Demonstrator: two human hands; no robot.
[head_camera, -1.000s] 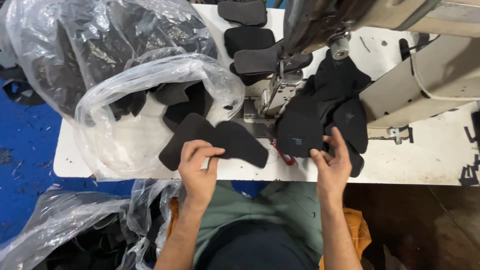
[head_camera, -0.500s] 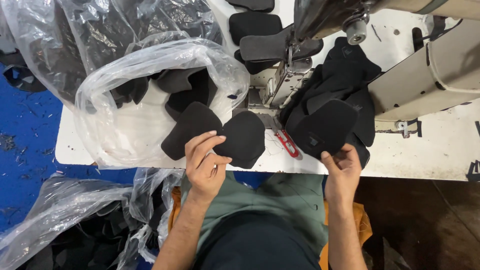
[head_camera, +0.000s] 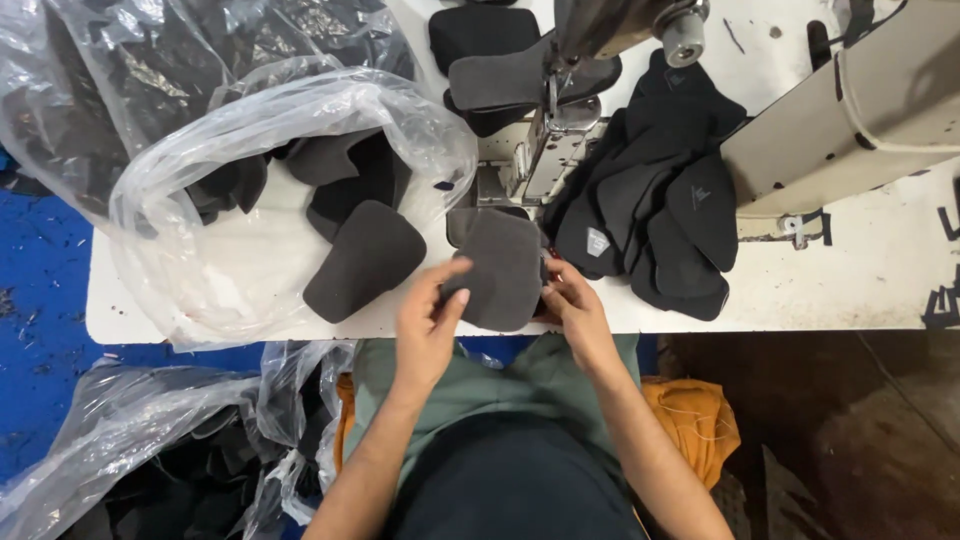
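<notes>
In the head view, the left hand and the right hand each pinch a side of a dark grey foam piece with closed fingers, at the near edge of the white surface, just in front of the sewing machine. The piece could slip off that edge if one hand lets go. It could also bump the black pile just beside it and get mixed in.

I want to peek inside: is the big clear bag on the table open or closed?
Open. The clear plastic bag gapes wide, showing dark pieces inside.
</notes>
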